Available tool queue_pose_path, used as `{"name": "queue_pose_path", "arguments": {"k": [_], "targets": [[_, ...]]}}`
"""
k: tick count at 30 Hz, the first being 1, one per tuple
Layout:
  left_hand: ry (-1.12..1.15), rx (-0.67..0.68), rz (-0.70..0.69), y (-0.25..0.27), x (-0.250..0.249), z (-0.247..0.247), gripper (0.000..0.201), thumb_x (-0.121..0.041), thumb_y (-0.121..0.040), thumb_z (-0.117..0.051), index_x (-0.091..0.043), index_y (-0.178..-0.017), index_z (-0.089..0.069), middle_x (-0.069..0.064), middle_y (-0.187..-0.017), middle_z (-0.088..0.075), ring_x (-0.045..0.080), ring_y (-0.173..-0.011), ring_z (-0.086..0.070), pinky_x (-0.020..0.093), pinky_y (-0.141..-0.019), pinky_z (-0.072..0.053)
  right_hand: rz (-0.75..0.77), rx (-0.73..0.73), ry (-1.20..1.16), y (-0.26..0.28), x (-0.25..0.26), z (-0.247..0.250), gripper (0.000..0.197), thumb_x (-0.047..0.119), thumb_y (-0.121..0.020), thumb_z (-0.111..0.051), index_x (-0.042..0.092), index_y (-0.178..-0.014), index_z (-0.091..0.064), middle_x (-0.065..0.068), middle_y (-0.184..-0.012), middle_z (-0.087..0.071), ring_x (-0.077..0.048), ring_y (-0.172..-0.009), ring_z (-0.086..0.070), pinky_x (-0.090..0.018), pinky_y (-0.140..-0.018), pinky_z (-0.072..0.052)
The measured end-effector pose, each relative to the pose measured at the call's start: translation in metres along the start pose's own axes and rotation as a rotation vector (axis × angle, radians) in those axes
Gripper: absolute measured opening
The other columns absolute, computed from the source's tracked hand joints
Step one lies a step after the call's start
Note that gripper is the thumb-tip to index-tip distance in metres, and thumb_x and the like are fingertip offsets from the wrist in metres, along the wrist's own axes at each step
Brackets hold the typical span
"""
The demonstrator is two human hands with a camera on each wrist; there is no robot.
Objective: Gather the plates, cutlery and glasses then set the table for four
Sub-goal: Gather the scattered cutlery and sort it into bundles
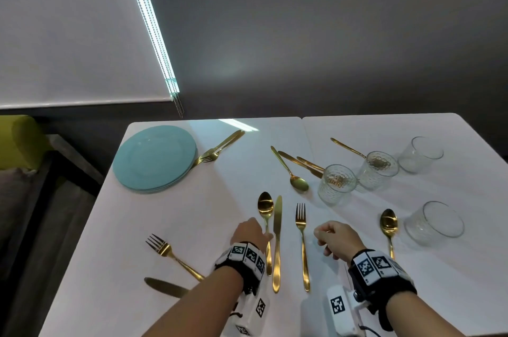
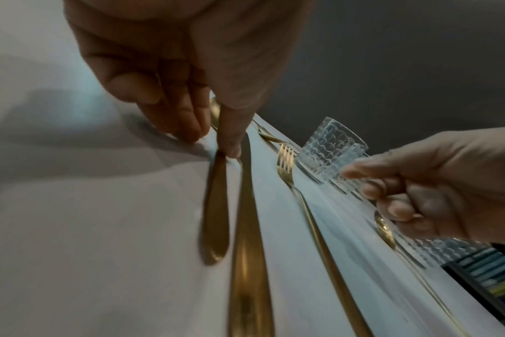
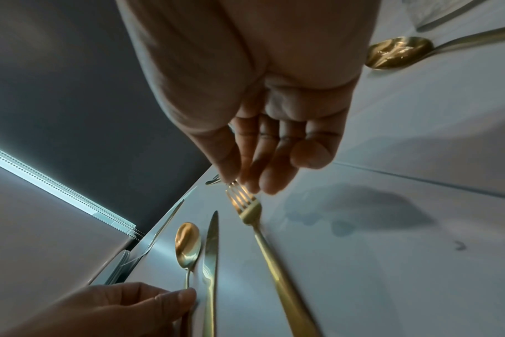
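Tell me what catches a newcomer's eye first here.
The gold spoon, knife and fork lie side by side near the front of the table, the left hand touching the spoon's handle while the right hand hovers empty beside the fork. A stack of teal plates sits at the far left corner; four glasses stand to the right.

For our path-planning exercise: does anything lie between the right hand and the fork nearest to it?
Nothing visible does. The right hand hovers empty just right of the gold fork, and only bare white table lies between them.
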State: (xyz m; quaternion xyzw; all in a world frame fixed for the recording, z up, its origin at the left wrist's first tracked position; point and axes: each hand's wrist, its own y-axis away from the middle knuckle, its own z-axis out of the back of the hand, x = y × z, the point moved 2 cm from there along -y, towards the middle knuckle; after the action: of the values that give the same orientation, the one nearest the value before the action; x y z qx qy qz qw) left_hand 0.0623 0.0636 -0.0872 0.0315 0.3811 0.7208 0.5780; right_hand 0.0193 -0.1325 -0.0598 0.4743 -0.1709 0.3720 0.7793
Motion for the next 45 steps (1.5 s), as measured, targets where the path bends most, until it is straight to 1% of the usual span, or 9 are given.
{"name": "queue_pose_path", "arguments": {"k": [5, 9, 12, 15, 22, 30, 35, 39, 45], "targets": [[-0.045, -0.008, 0.046, 0.002, -0.002, -0.001, 0.026, -0.028, -0.087, -0.055, -0.007, -0.085, -0.069, 0.010, -0.089, -0.071, 0.024, -0.092, -0.068, 0.024, -0.066, -0.047, -0.005, 0.036, 0.038, -0.001, -0.009, 0.006, 0.008, 0.019, -0.089, -0.058, 0.018, -0.081, -0.061, -0.001, -0.076, -0.063, -0.015, -0.058, -0.054, -0.025, -0.053, -0.041], [0.022, -0.075, 0.057, 0.004, 0.001, -0.001, 0.042, -0.023, -0.086, -0.052, -0.018, -0.046, -0.041, 0.008, -0.052, -0.051, 0.018, -0.052, -0.046, 0.023, -0.056, -0.033, 0.010, 0.092, 0.177, -0.002, -0.009, 0.002, 0.009, 0.021, -0.089, -0.056, 0.019, -0.081, -0.059, 0.002, -0.076, -0.061, -0.012, -0.055, -0.054, -0.018, -0.047, -0.040], [0.130, -0.138, 0.011, 0.011, -0.004, 0.002, 0.033, -0.026, -0.091, -0.053, -0.021, -0.059, -0.045, -0.005, -0.061, -0.048, 0.015, -0.067, -0.048, 0.021, -0.064, -0.035, 0.019, 0.116, 0.274, -0.005, -0.005, -0.007, 0.017, 0.024, -0.089, -0.058, 0.023, -0.072, -0.054, 0.001, -0.084, -0.061, -0.015, -0.070, -0.057, -0.016, -0.049, -0.041], [0.351, -0.191, -0.029, 0.018, -0.013, 0.001, 0.010, -0.023, -0.094, -0.050, -0.014, -0.093, -0.055, 0.000, -0.084, -0.062, 0.018, -0.085, -0.058, 0.025, -0.077, -0.045, 0.026, 0.123, 0.377, -0.012, -0.003, -0.019, 0.022, 0.033, -0.087, -0.061, 0.022, -0.069, -0.056, -0.002, -0.090, -0.064, -0.019, -0.093, -0.063, -0.023, -0.076, -0.048], [0.623, -0.115, 0.005, 0.029, -0.022, -0.015, 0.030, -0.014, -0.098, -0.039, -0.007, -0.127, -0.048, 0.009, -0.096, -0.061, 0.020, -0.081, -0.058, 0.038, -0.091, -0.052, 0.017, 0.089, 0.480, -0.017, -0.004, -0.034, 0.033, 0.033, -0.089, -0.060, 0.007, -0.109, -0.068, -0.011, -0.113, -0.067, -0.026, -0.105, -0.063, -0.022, -0.077, -0.046], [0.810, -0.061, 0.031, 0.036, -0.020, -0.013, 0.019, -0.007, -0.095, -0.034, -0.011, -0.103, -0.051, 0.004, -0.070, -0.053, 0.018, -0.062, -0.052, 0.035, -0.065, -0.047, -0.012, 0.121, 0.479, -0.020, -0.005, -0.026, 0.029, 0.026, -0.090, -0.058, 0.004, -0.105, -0.068, -0.011, -0.112, -0.068, -0.026, -0.105, -0.064, -0.022, -0.073, -0.044], [0.952, 0.023, 0.036, 0.038, -0.030, -0.018, 0.015, 0.000, -0.094, -0.035, -0.008, -0.091, -0.048, 0.010, -0.079, -0.057, 0.021, -0.060, -0.059, 0.026, -0.050, -0.048, 0.059, 0.213, 0.090, -0.014, 0.009, -0.002, 0.021, 0.019, -0.087, -0.063, 0.011, -0.069, -0.059, -0.004, -0.069, -0.061, -0.016, -0.049, -0.047, -0.022, -0.046, -0.037], [0.987, 0.077, 0.018, 0.045, -0.043, -0.027, 0.013, 0.000, -0.093, -0.038, -0.008, -0.093, -0.048, 0.013, -0.084, -0.061, 0.024, -0.063, -0.062, 0.029, -0.055, -0.054, 0.082, 0.308, -0.162, -0.003, 0.029, 0.011, 0.019, 0.014, -0.089, -0.063, 0.011, -0.071, -0.057, -0.002, -0.062, -0.056, -0.009, -0.036, -0.038, -0.016, -0.035, -0.026], [1.035, 0.119, -0.010, 0.053, -0.061, -0.031, 0.014, -0.009, -0.096, -0.040, -0.006, -0.088, -0.052, 0.013, -0.064, -0.059, 0.027, -0.057, -0.058, 0.042, -0.072, -0.054, 0.056, 0.365, -0.106, 0.004, 0.029, 0.002, 0.023, 0.016, -0.089, -0.064, 0.013, -0.067, -0.055, -0.002, -0.056, -0.054, -0.011, -0.040, -0.038, -0.017, -0.039, -0.024]]}}
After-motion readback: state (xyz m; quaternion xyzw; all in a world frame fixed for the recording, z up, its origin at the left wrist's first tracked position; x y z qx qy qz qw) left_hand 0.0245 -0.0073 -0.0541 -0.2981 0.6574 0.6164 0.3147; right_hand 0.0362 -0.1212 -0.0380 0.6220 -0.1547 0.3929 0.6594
